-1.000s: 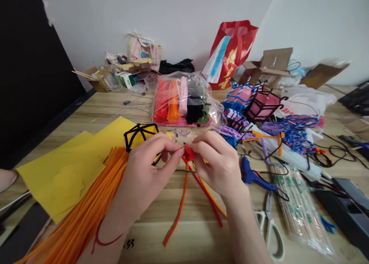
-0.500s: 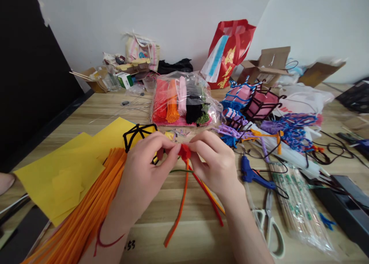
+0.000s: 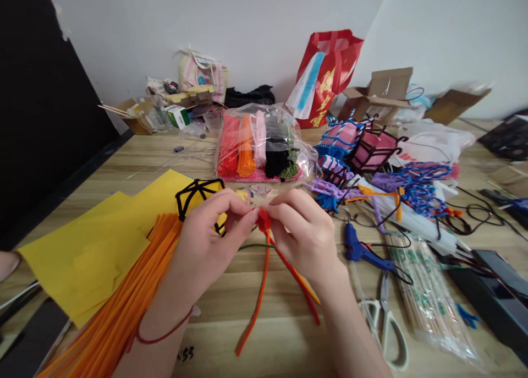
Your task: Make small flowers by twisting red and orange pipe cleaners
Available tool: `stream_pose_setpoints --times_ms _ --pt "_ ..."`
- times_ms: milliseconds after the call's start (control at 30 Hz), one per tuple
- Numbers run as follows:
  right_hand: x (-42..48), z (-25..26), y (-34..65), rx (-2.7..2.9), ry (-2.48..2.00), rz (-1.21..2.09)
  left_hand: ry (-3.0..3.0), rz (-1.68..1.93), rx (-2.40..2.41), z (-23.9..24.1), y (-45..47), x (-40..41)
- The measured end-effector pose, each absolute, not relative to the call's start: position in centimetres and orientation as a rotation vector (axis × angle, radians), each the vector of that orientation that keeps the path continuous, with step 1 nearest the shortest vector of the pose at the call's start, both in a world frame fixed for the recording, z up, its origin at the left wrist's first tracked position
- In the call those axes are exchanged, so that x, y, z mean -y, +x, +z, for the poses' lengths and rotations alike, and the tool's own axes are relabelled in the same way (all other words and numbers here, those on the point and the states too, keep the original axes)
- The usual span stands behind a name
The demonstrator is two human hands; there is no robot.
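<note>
My left hand and my right hand meet above the wooden table, both pinching the twisted top of a bunch of red and orange pipe cleaners. The loose stems hang down towards me and rest on the wood. A red string circles my left wrist. A black pipe-cleaner frame lies just behind my left hand on yellow paper. A thick pile of orange pipe cleaners runs under my left forearm.
A clear bag of coloured pipe cleaners lies behind my hands. A blue glue gun, scissors and a pack of bamboo skewers lie to the right. Pink and blue pipe-cleaner lanterns, a red bag and cardboard boxes crowd the back.
My fingers have shifted slightly on the twisted red top, and my left wrist has turned a little. The stems have swung a bit left. Nothing was let go.
</note>
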State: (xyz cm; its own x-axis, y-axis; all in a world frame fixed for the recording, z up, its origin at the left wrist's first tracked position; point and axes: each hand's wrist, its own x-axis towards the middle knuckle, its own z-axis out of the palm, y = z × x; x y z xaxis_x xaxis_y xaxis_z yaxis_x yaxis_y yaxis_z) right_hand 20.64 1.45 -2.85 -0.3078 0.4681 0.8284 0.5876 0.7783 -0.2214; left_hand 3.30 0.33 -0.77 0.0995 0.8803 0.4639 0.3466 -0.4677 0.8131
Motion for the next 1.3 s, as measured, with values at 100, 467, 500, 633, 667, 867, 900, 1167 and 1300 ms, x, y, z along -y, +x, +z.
stream_pose_setpoints --times_ms 100,467,500,633,667,867,900,1167,1300 --pt "-1.6 -3.0 20.5 1.888 -0.784 -0.132 1.764 1.391 -1.202 -1.1 3.8 -0.2" --pt "-1.4 -2.1 21.1 1.596 -0.694 0.835 2.099 1.353 -0.971 -1.0 2.2 -0.8" --pt "-1.4 -2.0 21.1 1.615 -0.688 0.847 2.126 1.376 -0.963 -1.0 2.5 -0.7" --pt "-1.3 -1.9 21.4 1.7 -0.725 0.753 2.229 1.369 -1.036 -0.9 3.5 0.0" --pt "-1.3 -1.9 21.5 1.72 -0.746 0.702 2.266 1.365 -1.075 -0.9 3.6 0.2" --pt "-1.1 -2.0 21.7 1.893 -0.802 0.431 2.41 1.347 -1.294 -1.0 3.8 0.3" --pt "-1.1 -2.1 21.7 1.915 -0.812 0.4 2.418 1.351 -1.312 -1.0 3.9 0.3" --pt "-1.2 -2.2 21.4 1.96 -0.834 0.314 2.37 1.362 -1.367 -0.9 4.0 0.5" --pt "-1.3 -2.2 21.5 2.005 -0.786 0.359 2.344 1.266 -1.306 -0.7 3.5 0.1"
